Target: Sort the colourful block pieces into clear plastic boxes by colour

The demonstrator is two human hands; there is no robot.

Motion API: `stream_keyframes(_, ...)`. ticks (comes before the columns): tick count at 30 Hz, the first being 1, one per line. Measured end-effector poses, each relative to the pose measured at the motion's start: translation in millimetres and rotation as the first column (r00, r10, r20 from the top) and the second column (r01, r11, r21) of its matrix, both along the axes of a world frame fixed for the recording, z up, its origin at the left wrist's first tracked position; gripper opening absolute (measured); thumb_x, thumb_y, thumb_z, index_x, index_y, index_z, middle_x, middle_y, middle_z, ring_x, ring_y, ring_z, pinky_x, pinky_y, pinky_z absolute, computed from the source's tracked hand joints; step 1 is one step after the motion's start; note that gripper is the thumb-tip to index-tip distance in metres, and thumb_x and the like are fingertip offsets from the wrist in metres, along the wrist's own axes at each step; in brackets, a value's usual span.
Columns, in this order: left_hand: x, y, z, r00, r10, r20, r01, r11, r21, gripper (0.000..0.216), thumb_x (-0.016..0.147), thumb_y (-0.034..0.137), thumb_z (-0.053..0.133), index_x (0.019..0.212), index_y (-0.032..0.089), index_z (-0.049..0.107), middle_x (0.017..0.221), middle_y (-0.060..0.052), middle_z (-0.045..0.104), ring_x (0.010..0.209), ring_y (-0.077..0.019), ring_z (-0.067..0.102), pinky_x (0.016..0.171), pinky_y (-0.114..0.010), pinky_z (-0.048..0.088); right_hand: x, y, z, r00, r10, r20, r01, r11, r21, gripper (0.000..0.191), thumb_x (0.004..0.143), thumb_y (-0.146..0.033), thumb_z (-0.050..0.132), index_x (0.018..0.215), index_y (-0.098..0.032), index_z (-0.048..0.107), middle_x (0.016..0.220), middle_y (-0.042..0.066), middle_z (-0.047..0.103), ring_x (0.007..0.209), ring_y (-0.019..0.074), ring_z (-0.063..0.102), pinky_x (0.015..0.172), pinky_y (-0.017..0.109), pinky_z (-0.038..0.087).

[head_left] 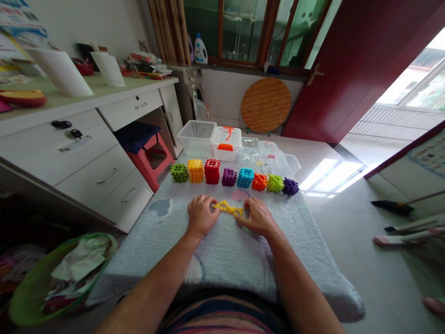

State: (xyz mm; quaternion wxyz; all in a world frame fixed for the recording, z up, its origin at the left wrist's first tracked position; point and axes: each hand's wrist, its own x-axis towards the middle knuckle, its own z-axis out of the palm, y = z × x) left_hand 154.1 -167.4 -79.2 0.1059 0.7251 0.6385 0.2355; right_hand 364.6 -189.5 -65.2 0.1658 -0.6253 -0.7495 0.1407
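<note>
Between my hands lies a short strip of yellow interlocking plastic pieces [227,208] with notched edges, just over the cloth. My left hand [202,215] pinches its left end between thumb and fingers. At the right end my right hand [257,217] curls thumb and fingers about the strip. Beyond them stands a row of block stacks made of similar notched pieces: green [179,173], orange-yellow [195,171], red [212,171], purple [229,177], blue [245,177], orange [259,182], lime [275,183] and dark violet [290,186].
A patterned grey cloth [167,250] covers the table. Behind the row stand a clear bin [196,139], a lidded box with orange clips [226,143] and clear containers [250,146]. A red stool [149,162] stands left, a green basket [31,301] at lower left.
</note>
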Motion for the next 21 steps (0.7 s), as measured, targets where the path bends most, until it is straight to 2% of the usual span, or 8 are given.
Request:
stream_keyframes(3, 0, 0, 0.0, 1.000, 0.024, -0.011, -0.024, 1.000, -0.002, 0.016, 0.079, 0.025, 0.066, 0.093, 0.023, 0.072, 0.098, -0.005, 0.068, 0.102, -0.0269, 0.058, 0.094, -0.040, 0.041, -2, -1, 1.4, 0.998, 0.000, 0.055, 0.002, 1.000, -0.028, 0.027, 0.073, -0.041, 0.068, 0.083, -0.019, 0.058, 0.082, 0.004, 0.058, 0.078, 0.0199, 0.052, 0.074, 0.032, 0.039)
stream_keyframes(8, 0, 0, -1.8, 0.999, 0.009, -0.035, -0.009, 1.000, 0.003, 0.020, 0.079, 0.023, 0.064, 0.097, 0.024, 0.073, 0.102, -0.006, 0.068, 0.102, -0.0268, 0.058, 0.093, -0.041, 0.041, -11, -3, 0.1, 0.999, 0.040, 0.034, -0.042, 0.998, 0.049, 0.020, 0.069, -0.028, 0.064, 0.086, -0.018, 0.057, 0.084, 0.004, 0.056, 0.078, 0.0187, 0.050, 0.073, 0.031, 0.038)
stream_keyframes(11, -1, 0, -1.3, 0.999, -0.024, -0.035, 0.025, 1.000, 0.006, 0.017, 0.080, 0.023, 0.064, 0.095, 0.024, 0.073, 0.099, -0.007, 0.069, 0.101, -0.0271, 0.059, 0.092, -0.041, 0.041, -10, -1, -2.1, 0.995, 0.055, -0.078, -0.049, 0.996, 0.077, 0.017, 0.067, -0.023, 0.061, 0.082, -0.019, 0.055, 0.081, 0.002, 0.054, 0.075, 0.0173, 0.049, 0.071, 0.029, 0.040)
stream_keyframes(15, 1, -1, 1.5, 0.994, -0.108, 0.000, 0.108, 0.994, -0.010, 0.016, 0.081, 0.024, 0.064, 0.094, 0.023, 0.072, 0.095, -0.005, 0.069, 0.097, -0.0254, 0.060, 0.090, -0.039, 0.041, -4, 4, -3.6, 0.937, -0.037, -0.348, 0.091, 0.986, 0.140, 0.027, 0.067, -0.019, 0.058, 0.094, -0.019, 0.057, 0.086, 0.002, 0.056, 0.069, 0.0138, 0.050, 0.067, 0.027, 0.044)
stream_keyframes(17, 2, -2, 2.8, 0.985, -0.167, 0.036, 0.167, 0.986, -0.016, 0.014, 0.083, 0.026, 0.064, 0.094, 0.023, 0.072, 0.093, -0.004, 0.069, 0.096, -0.0241, 0.060, 0.089, -0.038, 0.041, -3, 6, -4.3, 0.906, -0.058, -0.419, 0.137, 0.977, 0.162, 0.032, 0.069, -0.019, 0.057, 0.101, -0.018, 0.059, 0.089, 0.003, 0.057, 0.067, 0.0131, 0.050, 0.065, 0.027, 0.045)
stream_keyframes(21, 3, -3, 3.5, 0.955, -0.280, 0.100, 0.283, 0.959, -0.019, 0.024, 0.082, 0.033, 0.068, 0.104, 0.022, 0.069, 0.092, -0.003, 0.070, 0.095, -0.0234, 0.060, 0.089, -0.037, 0.041, -10, 5, -8.5, 0.919, 0.064, -0.390, 0.016, 0.980, 0.199, 0.040, 0.072, -0.017, 0.058, 0.112, -0.017, 0.060, 0.096, 0.006, 0.059, 0.079, 0.0166, 0.056, 0.073, 0.030, 0.048)
